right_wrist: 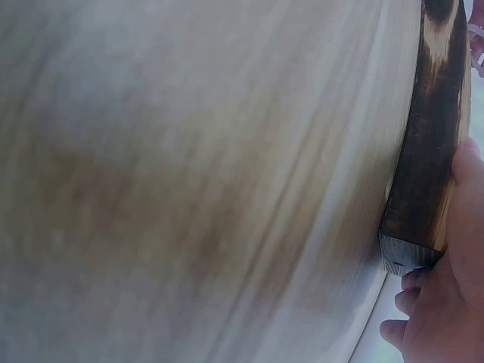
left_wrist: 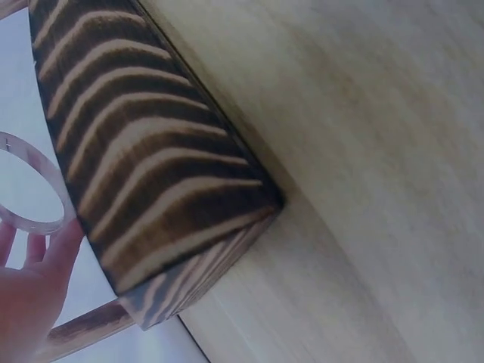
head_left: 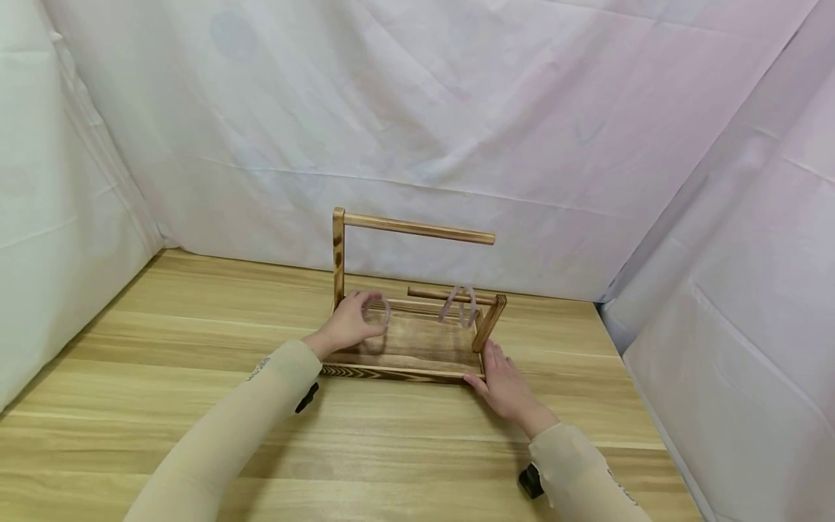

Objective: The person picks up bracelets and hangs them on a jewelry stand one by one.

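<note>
A wooden rack (head_left: 417, 376) with a tray base and two horizontal rods stands on the table, its dark burnt grain showing. My left hand (head_left: 352, 321) reaches over the tray's left part and pinches a clear, pinkish bangle (head_left: 388, 316) between thumb and fingers; in the left wrist view the bangle (left_wrist: 54, 198) rises above the fingers. Similar bangles (head_left: 467, 313) hang on the lower rod (head_left: 424, 293) at the right. My right hand (head_left: 507, 384) grips the tray's front right corner, thumb at the front edge and fingers along the side.
The higher rod (head_left: 417, 228) juts rightward from a tall left post (head_left: 338, 254), above the left hand. A short slanted post (head_left: 491, 324) stands beside the right hand. White cloth (head_left: 404, 130) hangs behind and at both sides of the wood-grain table (head_left: 365, 449).
</note>
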### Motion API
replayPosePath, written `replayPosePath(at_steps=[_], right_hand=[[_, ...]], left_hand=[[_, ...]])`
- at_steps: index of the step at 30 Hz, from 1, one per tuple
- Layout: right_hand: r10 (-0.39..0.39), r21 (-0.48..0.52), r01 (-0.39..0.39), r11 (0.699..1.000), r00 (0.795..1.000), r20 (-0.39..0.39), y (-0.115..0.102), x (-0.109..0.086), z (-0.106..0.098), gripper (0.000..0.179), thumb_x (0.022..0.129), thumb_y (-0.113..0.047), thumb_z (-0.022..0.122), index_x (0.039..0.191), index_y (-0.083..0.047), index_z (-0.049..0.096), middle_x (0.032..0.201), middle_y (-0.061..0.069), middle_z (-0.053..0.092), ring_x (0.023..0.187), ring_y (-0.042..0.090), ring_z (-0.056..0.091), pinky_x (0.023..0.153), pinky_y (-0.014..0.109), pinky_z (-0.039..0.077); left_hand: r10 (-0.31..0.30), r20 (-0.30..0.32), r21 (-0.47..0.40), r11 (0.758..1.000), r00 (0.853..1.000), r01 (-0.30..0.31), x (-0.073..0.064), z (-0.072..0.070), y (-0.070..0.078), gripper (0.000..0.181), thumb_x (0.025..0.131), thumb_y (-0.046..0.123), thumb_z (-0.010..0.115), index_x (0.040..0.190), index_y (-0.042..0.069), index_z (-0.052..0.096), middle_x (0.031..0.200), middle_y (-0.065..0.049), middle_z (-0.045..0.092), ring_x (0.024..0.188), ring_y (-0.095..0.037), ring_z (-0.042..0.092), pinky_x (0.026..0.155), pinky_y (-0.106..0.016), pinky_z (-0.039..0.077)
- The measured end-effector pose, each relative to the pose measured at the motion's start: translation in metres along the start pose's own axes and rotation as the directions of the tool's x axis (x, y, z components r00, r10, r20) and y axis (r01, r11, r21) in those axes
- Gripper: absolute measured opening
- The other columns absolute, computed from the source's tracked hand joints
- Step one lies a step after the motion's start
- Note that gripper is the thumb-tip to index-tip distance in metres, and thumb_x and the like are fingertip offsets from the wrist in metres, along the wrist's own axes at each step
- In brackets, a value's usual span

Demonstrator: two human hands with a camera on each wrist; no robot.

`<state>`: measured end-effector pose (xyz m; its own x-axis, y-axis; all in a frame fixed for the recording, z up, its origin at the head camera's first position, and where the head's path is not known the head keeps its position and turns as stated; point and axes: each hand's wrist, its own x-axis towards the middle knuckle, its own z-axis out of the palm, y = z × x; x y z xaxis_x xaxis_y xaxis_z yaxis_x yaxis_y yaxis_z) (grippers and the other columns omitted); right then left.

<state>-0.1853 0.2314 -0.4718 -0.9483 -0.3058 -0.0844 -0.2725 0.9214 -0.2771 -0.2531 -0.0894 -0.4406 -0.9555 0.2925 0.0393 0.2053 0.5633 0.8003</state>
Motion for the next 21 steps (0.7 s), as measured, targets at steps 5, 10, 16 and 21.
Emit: replayPosePath(at_steps=[5, 10, 16, 21], right_hand=[[0.006, -0.002, -0.006, 1.000, 1.000, 0.011, 0.0011, 0.0008, 0.0006, 0.084, 0.097, -0.047, 0.042, 0.145, 0.012, 0.008, 0.151, 0.032, 0.014, 0.141, 0.043, 0.016, 0.113, 0.058, 0.019], [0.008, 0.001, -0.009, 1.000, 1.000, 0.022, 0.0011, 0.0010, 0.0003, 0.084, 0.097, -0.047, 0.041, 0.145, 0.012, 0.006, 0.152, 0.030, 0.012, 0.141, 0.042, 0.015, 0.113, 0.057, 0.018], [0.011, -0.006, -0.011, 1.000, 1.000, 0.009, -0.0002, 0.0002, 0.0000, 0.083, 0.097, -0.046, 0.042, 0.145, 0.012, 0.009, 0.151, 0.032, 0.014, 0.141, 0.043, 0.016, 0.113, 0.057, 0.020], [0.013, -0.003, -0.013, 1.000, 1.000, 0.006, -0.0013, -0.0001, -0.0006, 0.083, 0.097, -0.045, 0.043, 0.145, 0.013, 0.009, 0.151, 0.032, 0.014, 0.141, 0.043, 0.016, 0.113, 0.057, 0.019]], left_hand=[[-0.002, 0.003, -0.050, 0.999, 1.000, 0.003, 0.0016, -0.0002, 0.0003, 0.069, 0.079, 0.024, 0.073, 0.139, 0.009, 0.041, 0.133, -0.017, 0.041, 0.115, -0.034, 0.048, 0.096, -0.047, 0.046], [0.022, 0.013, -0.150, 0.988, 1.000, -0.020, 0.0016, -0.0010, 0.0014, 0.069, 0.080, 0.021, 0.073, 0.139, 0.006, 0.040, 0.134, -0.017, 0.041, 0.118, -0.036, 0.047, 0.100, -0.046, 0.045], [0.040, 0.013, -0.233, 0.972, 0.999, -0.035, 0.0030, -0.0015, 0.0033, 0.071, 0.081, 0.020, 0.073, 0.141, 0.007, 0.038, 0.136, -0.016, 0.041, 0.121, -0.039, 0.046, 0.101, -0.047, 0.044], [0.047, 0.017, -0.263, 0.964, 0.999, -0.041, 0.0038, -0.0022, 0.0064, 0.069, 0.082, 0.022, 0.072, 0.141, 0.009, 0.039, 0.138, -0.014, 0.040, 0.124, -0.038, 0.044, 0.100, -0.049, 0.043]])
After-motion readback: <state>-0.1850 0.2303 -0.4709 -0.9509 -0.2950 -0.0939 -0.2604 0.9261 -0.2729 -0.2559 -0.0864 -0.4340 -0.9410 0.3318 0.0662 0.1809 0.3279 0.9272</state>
